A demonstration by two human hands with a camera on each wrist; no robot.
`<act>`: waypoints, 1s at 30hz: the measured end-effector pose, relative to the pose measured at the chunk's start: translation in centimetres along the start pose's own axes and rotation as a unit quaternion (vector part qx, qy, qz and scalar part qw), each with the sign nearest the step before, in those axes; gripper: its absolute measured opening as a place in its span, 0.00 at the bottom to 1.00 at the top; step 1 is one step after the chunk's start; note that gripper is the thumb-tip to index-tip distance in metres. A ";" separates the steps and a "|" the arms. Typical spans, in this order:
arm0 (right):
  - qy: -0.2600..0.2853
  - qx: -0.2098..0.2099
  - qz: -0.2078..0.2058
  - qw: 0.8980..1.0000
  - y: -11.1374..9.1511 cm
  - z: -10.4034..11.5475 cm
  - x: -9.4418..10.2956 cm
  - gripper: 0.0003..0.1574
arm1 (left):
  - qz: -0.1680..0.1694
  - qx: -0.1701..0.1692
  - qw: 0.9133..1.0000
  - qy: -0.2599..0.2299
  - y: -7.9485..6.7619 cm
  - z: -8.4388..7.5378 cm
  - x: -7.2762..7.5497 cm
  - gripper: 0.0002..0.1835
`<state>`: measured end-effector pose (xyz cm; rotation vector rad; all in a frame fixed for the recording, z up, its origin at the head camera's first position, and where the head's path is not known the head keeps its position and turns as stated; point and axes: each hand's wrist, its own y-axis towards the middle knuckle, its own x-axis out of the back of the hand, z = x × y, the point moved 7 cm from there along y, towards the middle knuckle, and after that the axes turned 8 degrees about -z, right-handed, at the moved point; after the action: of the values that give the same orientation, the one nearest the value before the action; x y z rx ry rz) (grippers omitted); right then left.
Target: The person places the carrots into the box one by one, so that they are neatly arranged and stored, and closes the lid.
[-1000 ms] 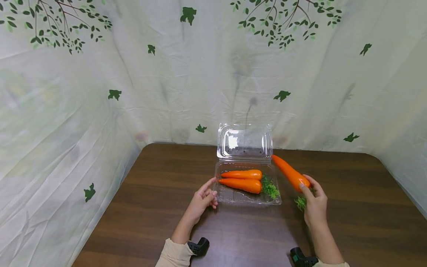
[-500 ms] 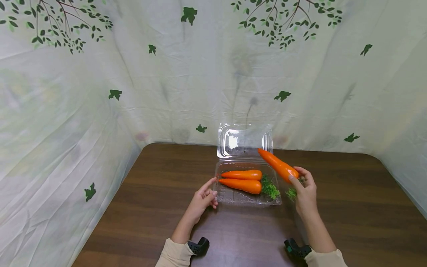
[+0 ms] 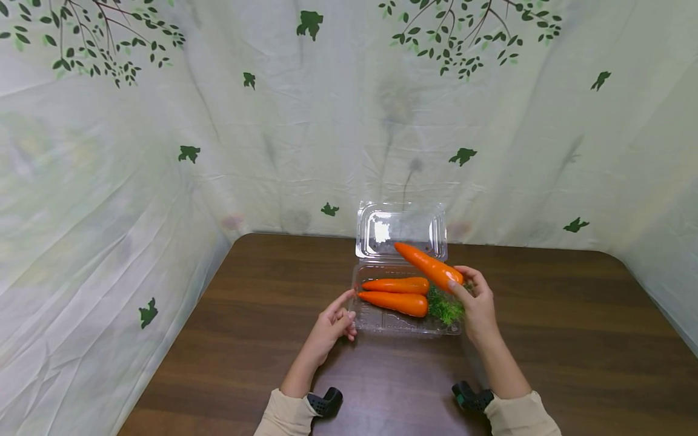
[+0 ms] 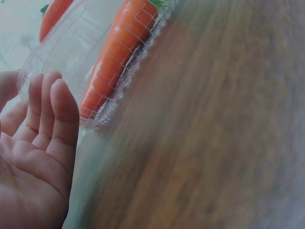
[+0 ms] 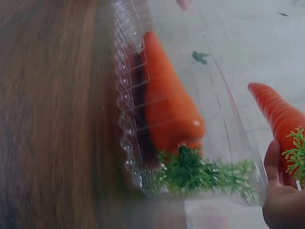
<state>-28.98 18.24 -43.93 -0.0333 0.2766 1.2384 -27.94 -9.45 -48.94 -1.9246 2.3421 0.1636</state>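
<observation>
My right hand [image 3: 480, 309] grips a carrot [image 3: 425, 263] near its thick, leafy end, with thumb and fingers on opposite sides. The carrot is held above a clear plastic clamshell box [image 3: 382, 327], its tip pointing to the back left. Inside the box two more orange carrots lie side by side, a back carrot [image 3: 395, 285] and a front carrot [image 3: 395, 303], tips to the left and green tops [image 3: 444, 309] to the right. My left hand [image 3: 331, 324] is at the box's left side, its extended index finger touching the rim; the other fingers bend loosely, holding nothing.
The box's transparent lid [image 3: 400, 233] stands raised at the back, near the table's far edge. A brown wooden table [image 3: 262, 290] carries everything. Behind it hangs a pale cloth [image 3: 272, 151] printed with leaves. Black wrist devices sit on both forearms.
My right hand has carried its carrot leftward, from beside the box to above its right part. My left hand and the two carrots in the box have stayed in place.
</observation>
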 end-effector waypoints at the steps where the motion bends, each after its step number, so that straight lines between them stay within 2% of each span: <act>1: 0.000 0.000 0.005 1.000 0.0 -0.1 -0.2 0.21 | 0.000 0.000 1.000 0.000 0.0 0.0 0.0 0.28; 18: -0.040 -0.003 0.067 0.997 0.1 -1.4 -2.7 0.23 | 0.003 -0.002 1.000 0.000 0.0 0.0 0.0 0.28; 30: -0.091 -0.018 0.141 0.986 0.3 -2.4 -3.5 0.23 | 0.004 -0.002 1.000 0.002 0.1 0.1 0.0 0.27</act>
<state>-30.73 14.69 -45.40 0.0901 0.1017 1.5180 -28.06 -9.44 -49.06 -1.9204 2.3530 0.1654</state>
